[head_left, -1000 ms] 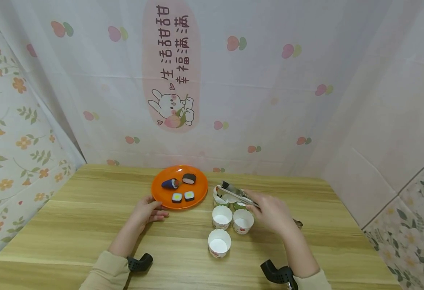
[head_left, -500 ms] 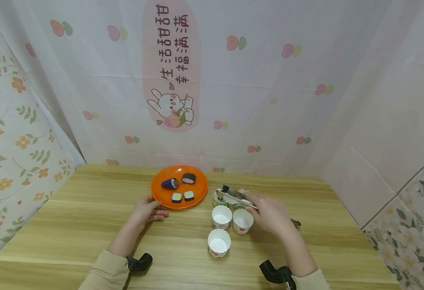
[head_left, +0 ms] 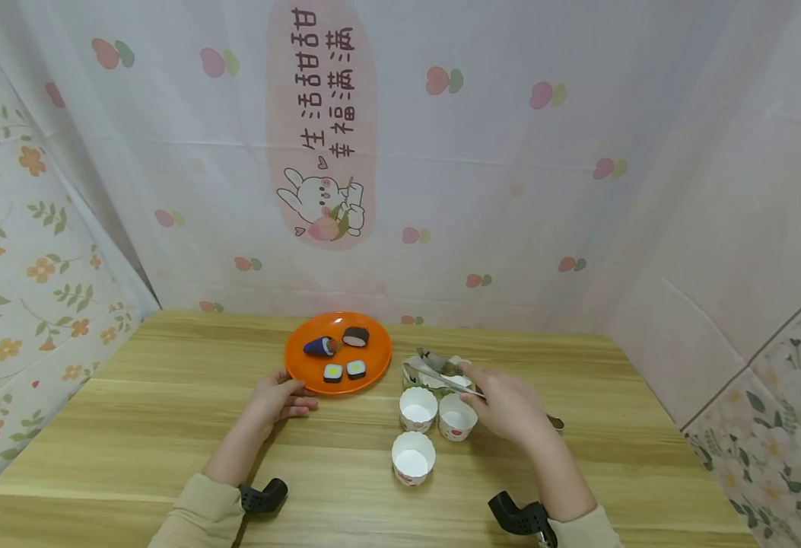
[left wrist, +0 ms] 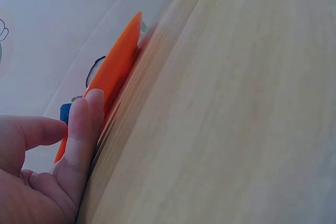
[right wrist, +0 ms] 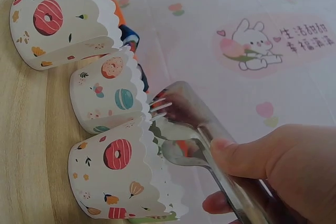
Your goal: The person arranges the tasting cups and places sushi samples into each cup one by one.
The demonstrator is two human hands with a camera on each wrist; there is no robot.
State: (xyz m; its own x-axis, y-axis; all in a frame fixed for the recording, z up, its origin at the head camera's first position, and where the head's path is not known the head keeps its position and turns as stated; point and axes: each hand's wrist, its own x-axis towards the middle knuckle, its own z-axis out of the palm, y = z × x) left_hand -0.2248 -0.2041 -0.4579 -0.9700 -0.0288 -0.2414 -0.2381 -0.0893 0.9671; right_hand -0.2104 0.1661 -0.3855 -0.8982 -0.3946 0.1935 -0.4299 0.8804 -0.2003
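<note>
My left hand holds the near-left rim of an orange plate, its thumb at the rim and its fingers beside and below it. Four-sided and rolled toy sushi lie there, among them a blue cone-shaped roll, a dark-topped piece and two white ones with yellow centres. In my right hand are metal serving tongs, pinched by thumb and fingers. Their fork and spoon ends stand apart over the rear green-marked paper cups. Whether anything lies between the ends, I cannot tell.
Three white paper baking cups with printed sweets stand nearer: a left one, a right one and a front one. The wooden table ends at a printed curtain.
The right hand and tongs have dipped slightly toward the rear cups, and the tong ends look further apart. The left hand stays at the plate.
</note>
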